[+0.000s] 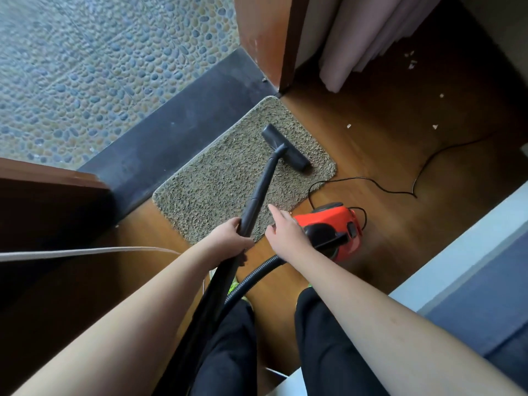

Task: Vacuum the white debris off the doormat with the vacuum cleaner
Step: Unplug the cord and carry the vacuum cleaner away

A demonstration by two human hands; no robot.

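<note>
Vacuum hose (258, 274) partly behind right forearm.

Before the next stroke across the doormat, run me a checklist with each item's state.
1. Left hand grips the wand: ok.
2. Right hand is open above the mat edge, holding nothing: ok.
3. Nozzle rests on the doormat: ok.
4. White debris left on the doormat: cannot tell.
5. Power cord lies on the floor beside the doormat, off it: ok.
6. Red canister sits off the doormat corner: ok.
</note>
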